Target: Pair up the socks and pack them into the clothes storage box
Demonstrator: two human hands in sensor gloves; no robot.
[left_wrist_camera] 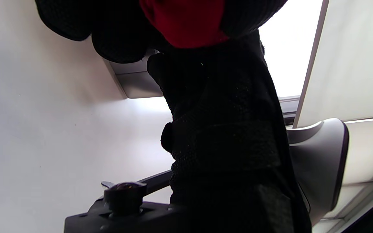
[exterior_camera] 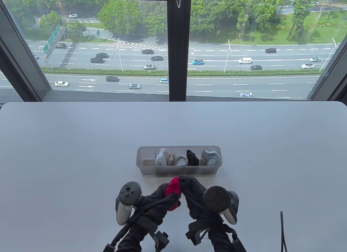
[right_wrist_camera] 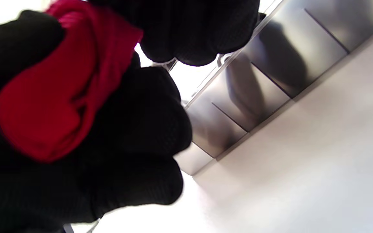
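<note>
A red sock bundle is held just in front of the clear storage box, between both gloved hands. My left hand grips it from the left and my right hand grips its top from the right. In the left wrist view the red sock sits at the top among black fingers. In the right wrist view the red sock is bunched between curled fingers, with the box beyond. The box holds grey sock pairs and a black pair; its leftmost compartment is empty.
The white table ends at a window behind. A dark cable lies near the front right edge. Trackers sit on the back of each hand.
</note>
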